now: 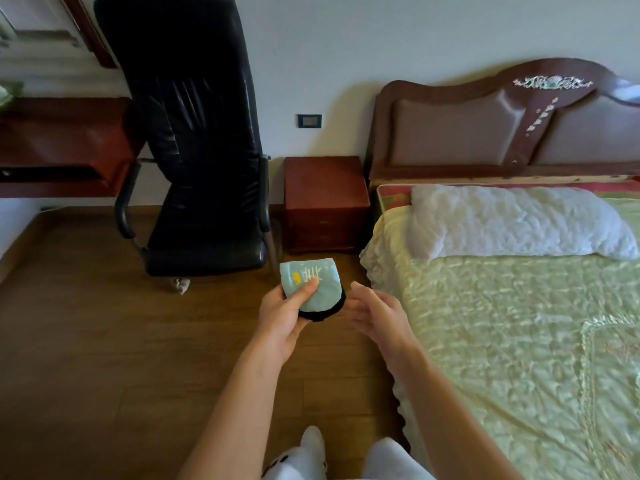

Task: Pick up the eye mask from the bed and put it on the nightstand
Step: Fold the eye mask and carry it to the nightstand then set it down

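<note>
One hand carries the job: the left hand (282, 315) is clamped on the mask (313, 287), thumb pressed on its pale green face, fingers hidden behind. The mask is off the bed (502, 323) and held in the air over the floor (104, 341), folded so only a rounded half shows. Its flat edge points up and away, toward the nightstand (323, 199); its curved, black-trimmed edge points down toward the person. As folded, its long axis seems to run roughly up and down in the view, tilted slightly left at the top.

The right hand (375, 315) is just beside the mask's right edge, fingers spread and empty; whether a fingertip touches the trim I cannot tell.

The nightstand stands straight ahead of the mask, between the chair (204, 150) and the bed, well apart from both hands. The left hand is the nearer, so the coming move is likely a forward reach along that line.
</note>
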The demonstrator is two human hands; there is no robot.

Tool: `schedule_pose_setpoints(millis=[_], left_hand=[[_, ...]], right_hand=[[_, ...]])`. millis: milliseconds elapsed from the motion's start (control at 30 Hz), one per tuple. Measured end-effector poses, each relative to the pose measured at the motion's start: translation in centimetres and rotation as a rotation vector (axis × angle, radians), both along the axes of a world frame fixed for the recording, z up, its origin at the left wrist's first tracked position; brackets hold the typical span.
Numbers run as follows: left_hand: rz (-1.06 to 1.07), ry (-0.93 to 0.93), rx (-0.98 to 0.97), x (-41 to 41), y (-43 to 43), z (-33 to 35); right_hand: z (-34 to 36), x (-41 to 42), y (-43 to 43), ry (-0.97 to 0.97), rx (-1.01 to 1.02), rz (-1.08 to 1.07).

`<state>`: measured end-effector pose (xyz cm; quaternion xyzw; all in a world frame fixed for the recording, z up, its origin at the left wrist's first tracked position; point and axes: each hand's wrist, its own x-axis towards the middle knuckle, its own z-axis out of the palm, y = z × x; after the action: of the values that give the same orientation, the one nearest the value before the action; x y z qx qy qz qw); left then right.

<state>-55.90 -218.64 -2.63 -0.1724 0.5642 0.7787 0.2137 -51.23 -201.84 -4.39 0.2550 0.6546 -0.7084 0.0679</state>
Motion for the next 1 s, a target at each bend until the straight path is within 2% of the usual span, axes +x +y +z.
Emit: schedule_pose_setpoints(millis=[300,767,1000], left_hand=[[-0.041,-0.015,-0.004,-13.7,4.9,-2.1],[-0.007,-0.008,-0.040,-39.3,20.8,-1.4],[0.059,-0.048,-0.039,-47.6,23.1,-1.2]], right_hand=[[-1.7,-13.6,4.3,-0.011,-0.032,-0.009],[-1.0,-41.0,20.6,-0.016,-0.076,-0.039],[-1.2,-50.4,22.6,-0.067,-0.139,0.011]])
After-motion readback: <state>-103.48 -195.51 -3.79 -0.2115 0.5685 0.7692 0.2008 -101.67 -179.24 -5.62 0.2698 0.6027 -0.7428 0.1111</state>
